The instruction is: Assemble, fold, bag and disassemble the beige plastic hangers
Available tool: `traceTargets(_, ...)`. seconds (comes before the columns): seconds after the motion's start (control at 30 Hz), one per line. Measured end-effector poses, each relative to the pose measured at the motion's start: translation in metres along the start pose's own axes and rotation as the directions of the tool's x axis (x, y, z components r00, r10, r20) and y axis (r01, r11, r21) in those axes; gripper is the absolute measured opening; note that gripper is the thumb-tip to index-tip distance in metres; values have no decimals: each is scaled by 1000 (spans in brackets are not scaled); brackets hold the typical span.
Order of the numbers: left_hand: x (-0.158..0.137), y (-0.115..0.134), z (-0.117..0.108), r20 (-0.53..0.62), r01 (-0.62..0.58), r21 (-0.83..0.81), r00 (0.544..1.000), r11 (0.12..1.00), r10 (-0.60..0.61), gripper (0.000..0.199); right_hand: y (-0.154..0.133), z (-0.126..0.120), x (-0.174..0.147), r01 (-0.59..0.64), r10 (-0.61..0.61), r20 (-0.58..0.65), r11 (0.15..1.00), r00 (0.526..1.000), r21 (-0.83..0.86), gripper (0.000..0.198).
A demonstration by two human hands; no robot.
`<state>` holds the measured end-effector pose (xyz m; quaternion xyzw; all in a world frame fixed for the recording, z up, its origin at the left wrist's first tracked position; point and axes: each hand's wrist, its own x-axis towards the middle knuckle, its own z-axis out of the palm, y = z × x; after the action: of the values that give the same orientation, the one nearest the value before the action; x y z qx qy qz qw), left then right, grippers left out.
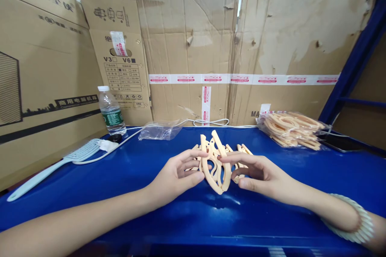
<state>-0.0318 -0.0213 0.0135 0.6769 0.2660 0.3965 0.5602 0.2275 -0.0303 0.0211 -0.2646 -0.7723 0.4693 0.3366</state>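
Note:
A beige plastic folding hanger [223, 180] stands tilted between my hands, its two arms meeting in a point toward me. My left hand [173, 172] is closed on its left arm, thumb in front and fingers partly hidden behind. On the other side, my right hand [265, 174] has its index finger laid over the right arm. The other right fingers curl beside it, and the thumb sits slightly apart from it. More beige hanger pieces [243, 149] lie just behind, partly covered by my fingers.
Clear bags of beige hangers [291, 128] lie at the back right beside a dark phone [340, 143]. To the left are a water bottle [112, 114], a pale blue brush [57, 164], a white cable [126, 141] and a plastic wrapper [159, 130]. Cardboard [187, 44] walls the blue table [169, 225].

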Motion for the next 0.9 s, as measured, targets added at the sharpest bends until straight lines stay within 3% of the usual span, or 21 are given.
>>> traceTargets(0.17,0,0,0,41,13,-50,999,999,-11,41,2,-1,0,-13,13,-19,1000,1000,-20,36)
traceTargets(0.47,-4,1,0,196,-62,59,979,996,50,45,-4,-1,-5,-52,59,64,993,996,-106,36)
traceTargets(0.9,-5,0,-3,238,-89,114,969,989,60,49,-1,-4,-6,-20,32,88,990,996,-137,39)
